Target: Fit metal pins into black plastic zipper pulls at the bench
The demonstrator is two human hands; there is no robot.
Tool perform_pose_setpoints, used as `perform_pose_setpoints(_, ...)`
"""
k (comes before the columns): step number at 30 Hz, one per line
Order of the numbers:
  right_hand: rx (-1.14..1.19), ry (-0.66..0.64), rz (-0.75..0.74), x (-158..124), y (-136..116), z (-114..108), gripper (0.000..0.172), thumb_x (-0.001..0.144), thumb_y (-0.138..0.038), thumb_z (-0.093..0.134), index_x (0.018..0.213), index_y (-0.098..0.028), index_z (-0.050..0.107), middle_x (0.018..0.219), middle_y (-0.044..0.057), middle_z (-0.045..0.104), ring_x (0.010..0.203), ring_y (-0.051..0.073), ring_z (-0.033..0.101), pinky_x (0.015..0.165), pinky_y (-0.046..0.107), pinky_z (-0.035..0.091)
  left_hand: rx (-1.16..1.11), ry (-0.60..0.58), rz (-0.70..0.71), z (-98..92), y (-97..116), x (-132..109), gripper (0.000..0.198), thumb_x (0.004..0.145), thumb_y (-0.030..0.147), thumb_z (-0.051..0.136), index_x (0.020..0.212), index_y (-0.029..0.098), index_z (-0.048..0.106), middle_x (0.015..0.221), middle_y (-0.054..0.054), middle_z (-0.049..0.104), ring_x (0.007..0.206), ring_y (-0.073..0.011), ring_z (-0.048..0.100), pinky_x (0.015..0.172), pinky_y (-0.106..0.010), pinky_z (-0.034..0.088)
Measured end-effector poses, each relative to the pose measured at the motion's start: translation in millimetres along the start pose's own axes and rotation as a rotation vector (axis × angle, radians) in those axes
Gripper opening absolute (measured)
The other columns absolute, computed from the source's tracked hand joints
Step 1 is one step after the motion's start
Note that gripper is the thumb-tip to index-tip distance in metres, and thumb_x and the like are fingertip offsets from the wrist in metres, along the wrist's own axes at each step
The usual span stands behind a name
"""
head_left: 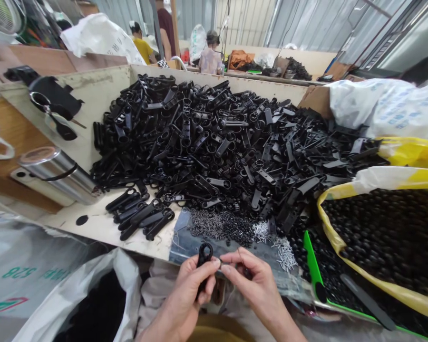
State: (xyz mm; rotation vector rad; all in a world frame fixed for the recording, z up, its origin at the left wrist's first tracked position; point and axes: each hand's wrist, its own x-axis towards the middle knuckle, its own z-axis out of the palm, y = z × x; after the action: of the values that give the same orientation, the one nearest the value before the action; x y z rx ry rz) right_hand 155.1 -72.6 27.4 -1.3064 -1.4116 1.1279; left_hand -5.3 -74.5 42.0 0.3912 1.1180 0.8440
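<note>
My left hand [196, 282] is closed around a black plastic part with a ring-shaped end [205, 251], which points up and away from me. Close beside it, my right hand [251, 278] pinches with thumb and forefinger near the left thumb; what sits between those fingertips is too small to name. Something small and dark shows under the curled fingers of the right hand. Just beyond both hands lie small grey pieces [205, 223], small black pieces [238, 228] and silver pins [286, 254] on a dark mat [185, 244].
A large heap of black plastic parts [199, 137] fills the bin. Several similar parts [142, 216] lie in a row at left, near a steel flask [62, 173]. At right stand a yellow-rimmed sack of black pieces [385, 232] and a green edge [313, 263]. An open white sack [128, 275] stands lower left.
</note>
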Motion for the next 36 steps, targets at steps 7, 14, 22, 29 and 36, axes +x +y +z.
perform_pose_setpoints(7, -0.112, 0.062, -0.135, -9.7, 2.1, 0.5, 0.013, 0.09, -0.029, 0.071, 0.09, -0.02, 0.08, 0.066, -0.002, 0.056, 0.054, 0.012, 0.05, 0.05, 0.021, 0.039, -0.04, -0.02, -0.076, 3.1, 0.4, -5.9, 0.051, 0.059, 0.051, 0.091, 0.081, 0.018, 0.059, 0.049, 0.01, 0.051, 0.042, -0.0025, 0.028, 0.047, -0.019, 0.019)
perform_pose_setpoints(14, -0.147, 0.089, -0.202, -9.0, 1.7, -3.0, 0.009, 0.091, -0.024, 0.067, 0.09, -0.019, 0.075, 0.068, -0.002, 0.056, 0.052, 0.011, 0.048, 0.046, 0.021, 0.039, -0.039, -0.206, -0.134, -2.4, 8.0, -18.3, 0.04, 0.068, 0.032, 0.082, 0.099, 0.015, 0.062, 0.067, 0.003, 0.062, 0.052, -0.0052, 0.043, 0.056, -0.021, 0.029)
perform_pose_setpoints(22, -0.363, -0.093, -0.517, 2.4, -4.8, -5.2, 0.012, 0.095, -0.013, 0.062, 0.102, -0.017, 0.071, 0.072, -0.001, 0.059, 0.058, 0.012, 0.052, 0.053, 0.023, 0.039, 0.136, -0.221, -0.063, -9.9, 3.3, -19.5, 0.037, 0.075, 0.034, 0.077, 0.106, 0.015, 0.066, 0.074, 0.002, 0.062, 0.062, -0.0091, 0.048, 0.061, -0.025, 0.032)
perform_pose_setpoints(29, -0.331, -0.052, -0.451, -0.2, 2.4, -1.8, 0.01, 0.098, -0.014, 0.062, 0.102, -0.019, 0.07, 0.075, -0.001, 0.06, 0.059, 0.012, 0.054, 0.054, 0.022, 0.04, 0.236, -0.075, 0.03, -21.8, -5.5, -15.9, 0.046, 0.083, 0.039, 0.07, 0.124, 0.019, 0.068, 0.106, -0.008, 0.07, 0.105, -0.023, 0.059, 0.1, -0.036, 0.041)
perform_pose_setpoints(36, -0.286, -0.028, -0.432, -7.2, -6.7, 6.7, 0.018, 0.102, -0.013, 0.058, 0.089, -0.02, 0.069, 0.072, -0.002, 0.058, 0.059, 0.011, 0.056, 0.056, 0.02, 0.043, 0.456, -0.03, 0.024, -25.2, -5.6, -13.6, 0.045, 0.088, 0.042, 0.066, 0.13, 0.025, 0.068, 0.103, -0.006, 0.072, 0.107, -0.0246, 0.06, 0.099, -0.036, 0.045)
